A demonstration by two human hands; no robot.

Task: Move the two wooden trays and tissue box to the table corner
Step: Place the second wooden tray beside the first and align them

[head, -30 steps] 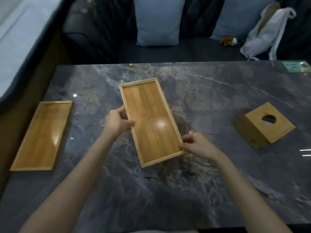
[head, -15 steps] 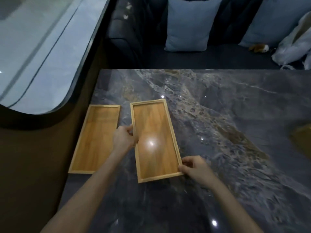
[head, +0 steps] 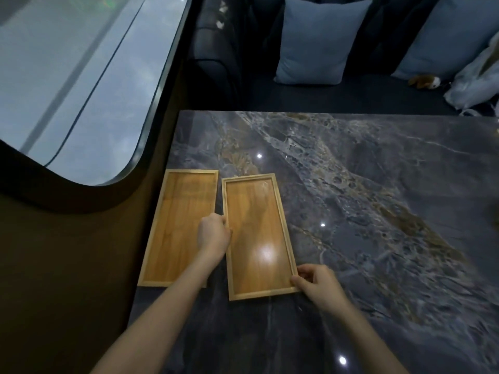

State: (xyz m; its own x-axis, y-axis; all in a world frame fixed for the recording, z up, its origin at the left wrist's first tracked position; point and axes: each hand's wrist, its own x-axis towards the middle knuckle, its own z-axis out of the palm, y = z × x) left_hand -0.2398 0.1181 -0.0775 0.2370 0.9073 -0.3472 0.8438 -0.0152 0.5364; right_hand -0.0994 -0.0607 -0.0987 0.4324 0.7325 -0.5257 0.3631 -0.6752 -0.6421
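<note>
Dark marble table [head: 364, 211], glossy, veined grey and tan, ceiling lights mirrored in it; curved window [head: 67, 76] at left, dark sofa [head: 216, 63] beyond the far edge with two pale blue cushions [head: 313, 41] and a white bag [head: 475, 82]. Two wooden trays lie side by side at the left edge; left tray [head: 175, 225] flat, untouched; right tray [head: 253, 233] pinched by left hand [head: 213, 233] on its left rim and right hand [head: 316, 284] at its near right corner. Tissue box out of frame.
</note>
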